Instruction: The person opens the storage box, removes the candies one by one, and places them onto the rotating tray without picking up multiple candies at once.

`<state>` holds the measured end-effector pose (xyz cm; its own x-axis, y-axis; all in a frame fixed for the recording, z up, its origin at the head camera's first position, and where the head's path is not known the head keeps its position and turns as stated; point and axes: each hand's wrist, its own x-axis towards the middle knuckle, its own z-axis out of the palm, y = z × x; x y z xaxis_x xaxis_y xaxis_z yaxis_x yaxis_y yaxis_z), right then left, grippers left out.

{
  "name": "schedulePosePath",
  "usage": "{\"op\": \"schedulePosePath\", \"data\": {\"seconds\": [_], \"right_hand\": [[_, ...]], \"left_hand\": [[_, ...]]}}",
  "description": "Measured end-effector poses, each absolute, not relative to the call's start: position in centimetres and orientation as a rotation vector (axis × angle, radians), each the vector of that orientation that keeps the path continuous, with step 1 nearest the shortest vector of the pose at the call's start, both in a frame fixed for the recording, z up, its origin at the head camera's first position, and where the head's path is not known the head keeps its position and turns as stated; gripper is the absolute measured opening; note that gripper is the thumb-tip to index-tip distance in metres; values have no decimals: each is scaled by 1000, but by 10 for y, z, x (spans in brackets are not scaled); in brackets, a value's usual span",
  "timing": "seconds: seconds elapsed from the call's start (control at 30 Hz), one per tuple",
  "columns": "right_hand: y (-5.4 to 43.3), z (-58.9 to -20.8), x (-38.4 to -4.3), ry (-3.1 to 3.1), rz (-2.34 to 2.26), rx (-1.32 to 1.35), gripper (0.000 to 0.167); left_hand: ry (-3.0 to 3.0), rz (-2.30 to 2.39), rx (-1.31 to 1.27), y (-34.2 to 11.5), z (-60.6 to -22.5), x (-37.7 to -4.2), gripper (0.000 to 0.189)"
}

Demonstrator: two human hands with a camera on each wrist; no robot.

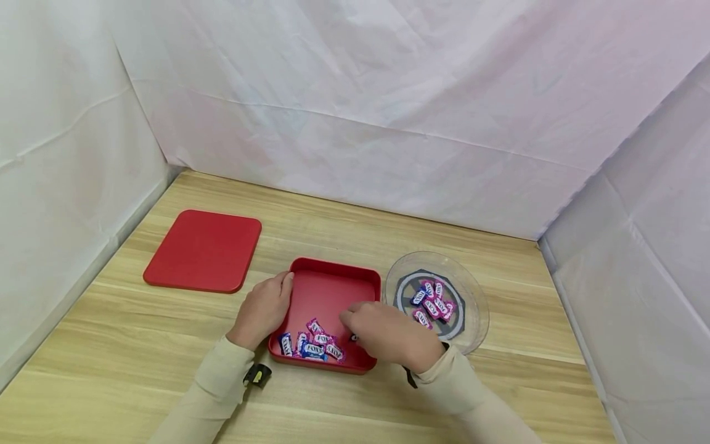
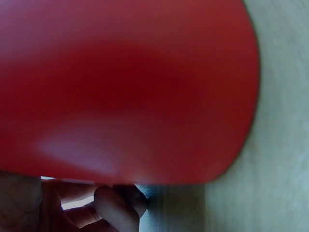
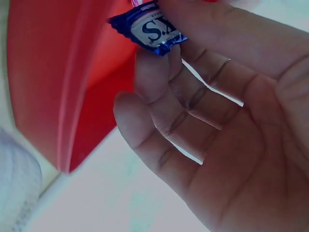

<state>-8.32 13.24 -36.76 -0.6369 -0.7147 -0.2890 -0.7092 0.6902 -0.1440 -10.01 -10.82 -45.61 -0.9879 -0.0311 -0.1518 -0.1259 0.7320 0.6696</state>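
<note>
A shallow red box (image 1: 333, 290) lies on the table, with several wrapped candies (image 1: 315, 350), pink and dark blue, gathered in its near left part. At its left wall my left hand (image 1: 265, 311) grips the rim; the box's red side (image 2: 125, 96) fills most of the left wrist view. My right hand (image 1: 391, 333) is over the right part of the box and pinches a blue-wrapped candy (image 3: 152, 29) between thumb and fingers. In the head view that candy is mostly hidden by the hand.
To the right of the box stands a clear round bowl (image 1: 471, 290) with several pink candies (image 1: 432, 308) and a blue one (image 1: 420, 297) inside. A flat red lid (image 1: 205, 250) lies at the left of the table (image 1: 310, 216). White sheets (image 1: 355, 80) enclose the table's back and sides.
</note>
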Motion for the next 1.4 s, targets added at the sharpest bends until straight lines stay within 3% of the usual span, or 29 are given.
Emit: {"op": "schedulePosePath", "data": {"seconds": [0.63,1.4], "right_hand": [[203,-335,-121,2753,-347,-916,18],[266,-379,-161,2607,-264,-727,11]], "left_hand": [[2820,1091,-115,-107,-456,-101,51],[2814,1110,-108,-105,-457,-101,51]]}}
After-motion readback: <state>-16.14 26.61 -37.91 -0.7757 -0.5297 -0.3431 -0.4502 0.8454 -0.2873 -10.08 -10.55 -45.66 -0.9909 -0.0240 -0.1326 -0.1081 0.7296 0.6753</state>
